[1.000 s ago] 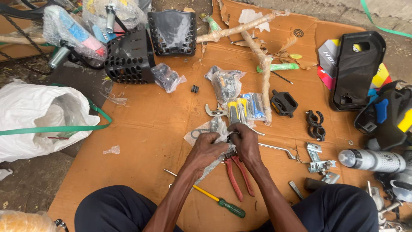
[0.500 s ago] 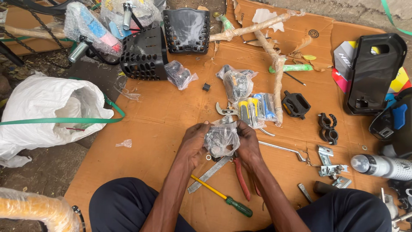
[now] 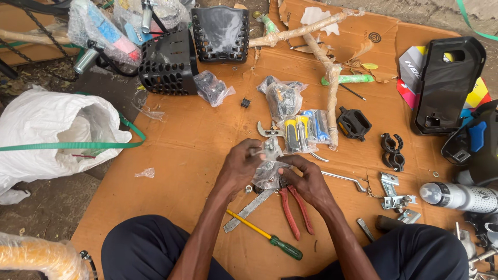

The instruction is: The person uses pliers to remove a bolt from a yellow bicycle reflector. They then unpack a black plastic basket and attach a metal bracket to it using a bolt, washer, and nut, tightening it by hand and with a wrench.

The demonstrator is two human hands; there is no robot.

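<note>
a small clear bag of metal parts point(image 3: 268, 173) is gripped by the left hand point(image 3: 239, 167) and right hand point(image 3: 307, 179), raised above the cardboard sheet point(image 3: 187, 145), seemingly for opening. red-handled pliers point(image 3: 293, 207) are kept just below, within reach.

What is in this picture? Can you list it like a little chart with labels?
Place: cardboard sheet on the ground
Left hand: grips small clear bag
Right hand: pinches the same bag
Bag contents: small metal parts, too small to tell
Under hands: red pliers, metal strip
Near knees: screwdriver, yellow shaft, green handle
Far left: white sack
Top: black basket
Right: black pedal, bottle
</note>
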